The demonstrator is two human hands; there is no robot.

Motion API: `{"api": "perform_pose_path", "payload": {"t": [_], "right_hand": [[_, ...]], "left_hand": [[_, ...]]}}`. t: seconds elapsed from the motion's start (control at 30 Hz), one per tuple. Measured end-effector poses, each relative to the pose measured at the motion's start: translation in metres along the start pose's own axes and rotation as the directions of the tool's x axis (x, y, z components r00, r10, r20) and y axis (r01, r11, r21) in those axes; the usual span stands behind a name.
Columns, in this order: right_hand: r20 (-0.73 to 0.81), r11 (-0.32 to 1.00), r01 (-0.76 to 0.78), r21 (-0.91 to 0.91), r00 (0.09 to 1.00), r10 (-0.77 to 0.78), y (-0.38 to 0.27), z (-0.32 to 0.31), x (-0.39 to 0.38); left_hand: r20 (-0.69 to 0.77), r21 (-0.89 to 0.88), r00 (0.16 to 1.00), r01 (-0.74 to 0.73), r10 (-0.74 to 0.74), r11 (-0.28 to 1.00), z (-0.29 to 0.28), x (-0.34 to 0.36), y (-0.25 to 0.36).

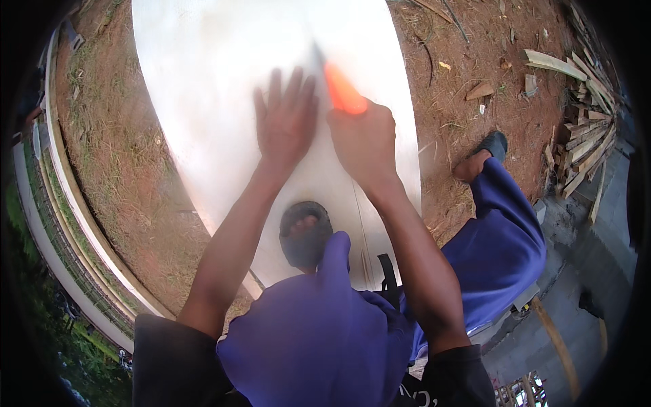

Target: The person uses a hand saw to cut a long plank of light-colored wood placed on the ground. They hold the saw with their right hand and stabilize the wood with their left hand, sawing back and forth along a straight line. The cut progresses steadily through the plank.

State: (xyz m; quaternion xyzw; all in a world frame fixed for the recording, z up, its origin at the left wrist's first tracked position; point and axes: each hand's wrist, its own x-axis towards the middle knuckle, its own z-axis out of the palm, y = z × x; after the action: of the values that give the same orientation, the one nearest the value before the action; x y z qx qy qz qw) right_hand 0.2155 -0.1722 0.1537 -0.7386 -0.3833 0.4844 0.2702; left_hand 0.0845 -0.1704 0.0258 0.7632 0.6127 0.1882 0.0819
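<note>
A long pale board point(210, 88) stretches away in front of me. My left hand point(288, 122) lies flat on it, fingers spread, holding nothing. Just to its right, my right hand point(366, 139) is closed around the orange handle of a handsaw point(344, 89). The saw's thin grey blade points away from me, seen nearly edge-on and blurred. Behind the right hand, a thin dark line runs along the board toward me. My foot in a dark sandal point(305, 241) presses on the board's near part.
My other foot point(489, 148) stands on the reddish soil point(468, 61) to the right. Split wood scraps point(586, 146) are heaped at the far right, beside a grey concrete surface point(583, 271). Long pale boards point(74, 197) lie along the left side, with green plants beyond.
</note>
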Motion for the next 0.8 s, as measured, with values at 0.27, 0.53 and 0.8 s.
{"api": "perform_pose_path", "payload": {"t": [0.27, 0.53, 0.8], "right_hand": [[0.07, 0.984, 0.118, -0.13, 0.991, -0.11, 0.044, -0.094, -0.178], [0.036, 0.998, 0.022, -0.063, 0.999, -0.019, -0.012, -0.002, 0.013], [0.088, 0.977, 0.142, -0.16, 0.988, -0.129, 0.032, -0.093, -0.2]], "left_hand": [[-0.004, 0.004, 0.999, 0.042, -0.042, 0.999, 0.001, -0.012, -0.01], [0.005, 0.019, 1.0, -0.006, 0.006, 1.0, 0.004, -0.006, -0.001], [-0.006, 0.011, 1.0, 0.029, -0.029, 1.0, 0.002, -0.009, -0.008]]}}
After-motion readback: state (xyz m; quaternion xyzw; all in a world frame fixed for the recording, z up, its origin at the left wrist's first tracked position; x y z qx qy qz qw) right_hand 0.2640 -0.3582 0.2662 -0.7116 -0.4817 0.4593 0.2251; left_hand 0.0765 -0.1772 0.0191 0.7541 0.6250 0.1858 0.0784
